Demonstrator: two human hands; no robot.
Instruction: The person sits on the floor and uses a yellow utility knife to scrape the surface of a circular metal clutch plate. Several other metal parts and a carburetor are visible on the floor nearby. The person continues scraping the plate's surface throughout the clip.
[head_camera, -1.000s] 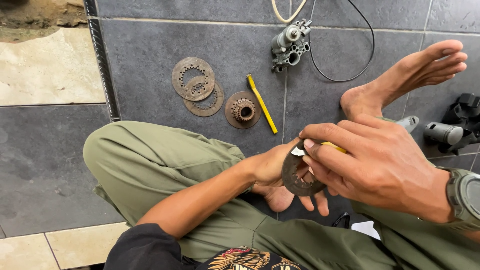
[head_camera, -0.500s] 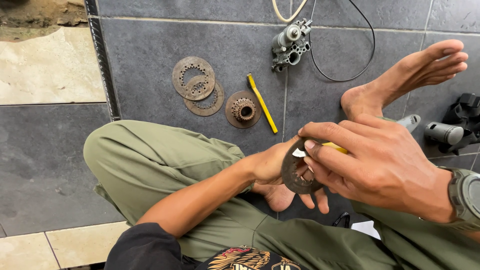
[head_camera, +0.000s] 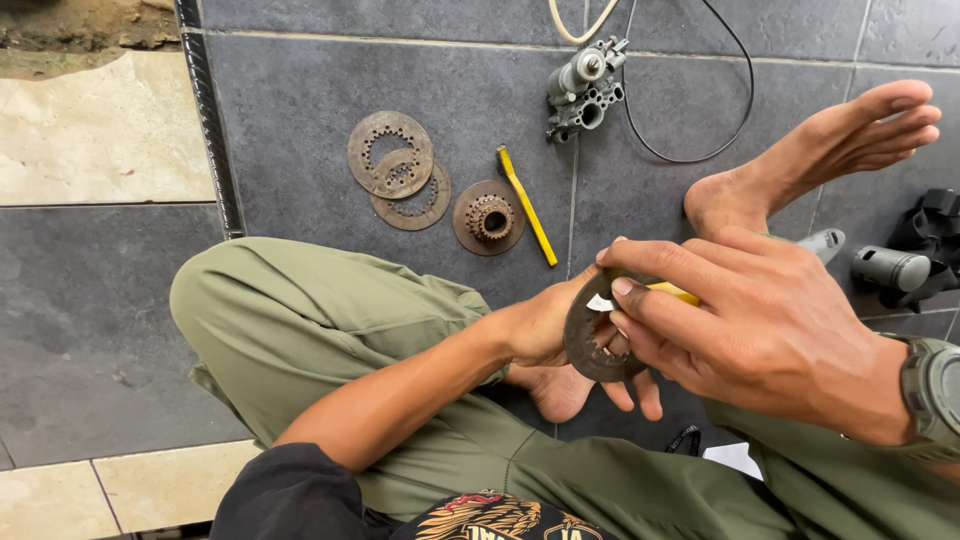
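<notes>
I sit cross-legged on a dark tiled floor. My left hand holds a dark toothed clutch plate upright over my lap. My right hand grips a yellow-handled blade tool, its white tip pressed against the plate's face. On the floor ahead lie two rusty ring plates, overlapping, and a rusty hub disc with a gear centre. A yellow stick-like tool lies next to the hub disc.
A grey metal carburettor-like part with a black cable sits at the top. My bare foot stretches to the right. Black and grey cylindrical parts lie at the far right. Beige tiles border the left.
</notes>
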